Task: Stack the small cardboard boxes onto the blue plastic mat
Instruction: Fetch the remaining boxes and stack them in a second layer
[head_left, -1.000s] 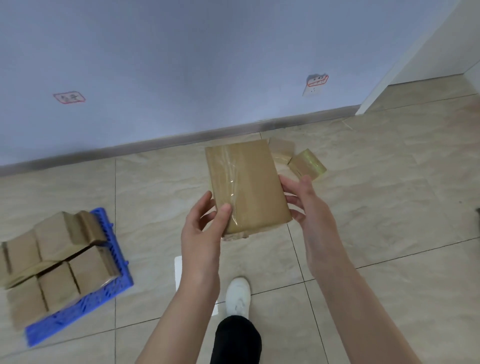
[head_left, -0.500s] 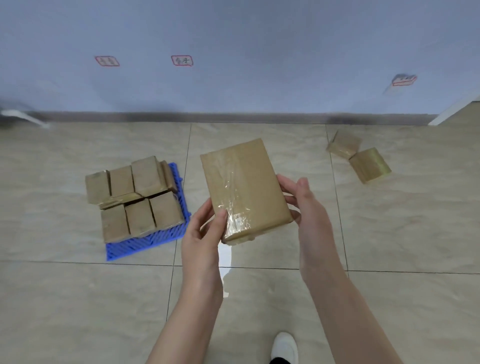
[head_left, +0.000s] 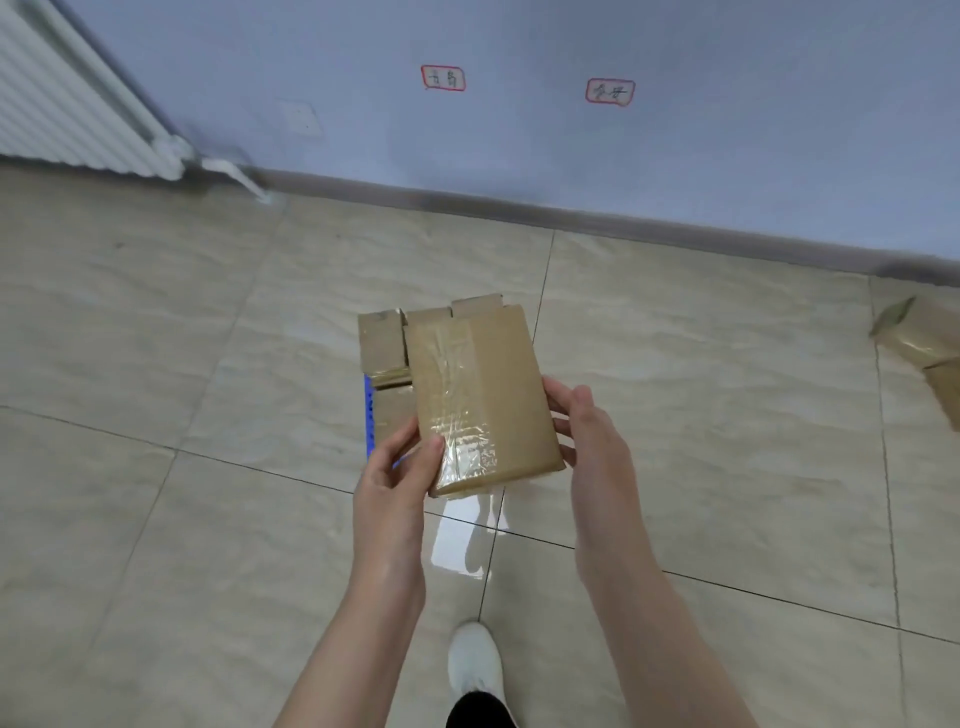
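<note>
At centre frame I see a tape-wrapped cardboard box (head_left: 480, 400) held off the floor. The left hand (head_left: 395, 483) pinches its lower left corner, thumb on top, and the right hand (head_left: 592, 441) curls its fingers against the right edge. Just behind it, mostly hidden, stacked small boxes (head_left: 382, 338) sit on the blue plastic mat (head_left: 368, 415). Loose boxes (head_left: 930, 343) lie at the right edge, and a white radiator (head_left: 62, 114) is at upper left.

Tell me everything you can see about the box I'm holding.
The box is a flat brown cardboard rectangle, sealed with clear tape along its length, wrinkled at the near end. Held aloft, broad face up. The left hand grips its near left corner, the right hand its right edge. It hides part of the stack.
</note>
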